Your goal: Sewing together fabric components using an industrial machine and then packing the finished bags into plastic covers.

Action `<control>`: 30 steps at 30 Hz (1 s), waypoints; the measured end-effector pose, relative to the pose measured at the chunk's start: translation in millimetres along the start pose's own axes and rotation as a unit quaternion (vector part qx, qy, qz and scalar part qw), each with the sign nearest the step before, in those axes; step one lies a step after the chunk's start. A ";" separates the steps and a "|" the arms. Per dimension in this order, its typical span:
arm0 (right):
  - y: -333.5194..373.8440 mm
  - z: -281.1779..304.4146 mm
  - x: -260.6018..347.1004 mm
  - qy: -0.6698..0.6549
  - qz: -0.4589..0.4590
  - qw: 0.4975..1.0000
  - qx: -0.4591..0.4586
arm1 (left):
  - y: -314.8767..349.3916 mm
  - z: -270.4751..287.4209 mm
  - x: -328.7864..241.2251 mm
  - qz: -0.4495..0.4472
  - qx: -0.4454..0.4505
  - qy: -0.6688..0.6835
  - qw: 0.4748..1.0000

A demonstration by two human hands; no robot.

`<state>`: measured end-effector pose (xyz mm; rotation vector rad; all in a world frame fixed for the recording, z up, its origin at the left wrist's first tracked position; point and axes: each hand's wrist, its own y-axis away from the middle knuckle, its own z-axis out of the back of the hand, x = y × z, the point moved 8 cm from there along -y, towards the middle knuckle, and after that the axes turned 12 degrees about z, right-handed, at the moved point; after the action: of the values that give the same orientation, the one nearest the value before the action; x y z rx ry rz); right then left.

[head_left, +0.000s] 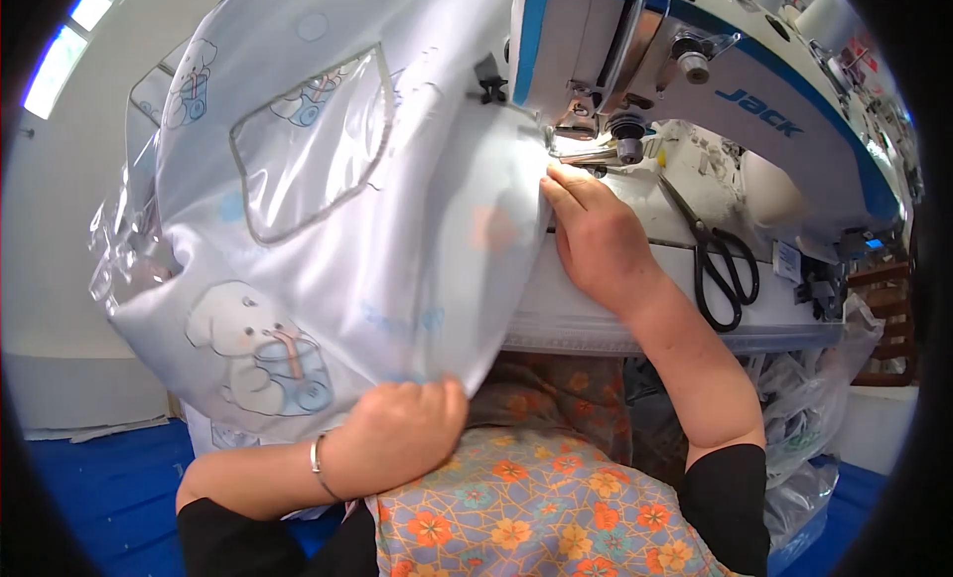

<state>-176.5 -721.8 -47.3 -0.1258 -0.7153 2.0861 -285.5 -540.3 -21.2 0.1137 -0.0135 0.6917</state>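
White, satiny cloth (452, 279), printed with pale puppies and fitted with a clear, grey-edged panel (313, 165), spreads left of the sewing machine (695, 90), its right edge close to the machine's lit needle end. I judge it light, soft and rather slippery, apt to slide and crease; the panel looks like thin plastic, stiffer than the rest and perhaps easily scuffed. I would take it by the plain margin nearest the machine, clear of the panel, with one hold by the needle end and another farther down the edge.

The left hand (402, 433), below and left of the machine, is curled into a fist on the cloth's lower edge, so most of the cloth lies beyond it. The right hand (601, 234), just below the needle end, has its fingers stretched out together, tips at the cloth's right edge; I cannot tell whether the thumb pinches underneath. The cloth lies to this hand's left.

Black scissors (720, 264) rest on the table (586, 304) under the machine's arm, right of that hand. Nearest me, below the machine, is a flowered apron (536, 498).
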 end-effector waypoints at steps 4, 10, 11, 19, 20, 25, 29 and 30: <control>4.2 4.8 -2.6 -0.040 0.003 0.999 -0.002 | -35.1 11.4 -12.2 0.010 -0.011 0.194 0.981; 1.3 13.8 3.6 -0.061 0.004 0.998 -0.015 | -70.1 5.8 4.4 0.092 -0.026 0.232 0.968; -0.2 15.6 4.7 -0.060 0.007 0.998 -0.020 | -75.8 8.0 7.0 0.093 -0.026 0.233 0.968; -4.6 14.3 13.3 -0.059 0.040 0.997 -0.018 | -109.4 7.0 28.4 0.128 -0.121 0.246 0.953; -4.7 13.6 8.7 -0.046 0.031 0.998 -0.024 | -107.7 11.3 27.0 0.127 -0.122 0.247 0.953; -5.2 9.7 -0.3 -0.015 0.010 0.999 -0.029 | -47.4 62.2 37.3 0.105 -0.152 0.085 0.979; 13.8 18.2 -9.1 -0.056 -0.028 0.997 -0.039 | 35.8 72.2 96.5 0.205 -0.218 -0.098 0.949; 17.5 30.4 -4.6 -0.055 -0.024 0.997 -0.042 | 64.8 76.4 114.6 0.228 -0.251 -0.140 0.930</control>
<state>-197.1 -746.4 -32.3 -0.0400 -0.8658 2.0293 -236.5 -426.3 67.0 -0.2952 -0.5025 1.1116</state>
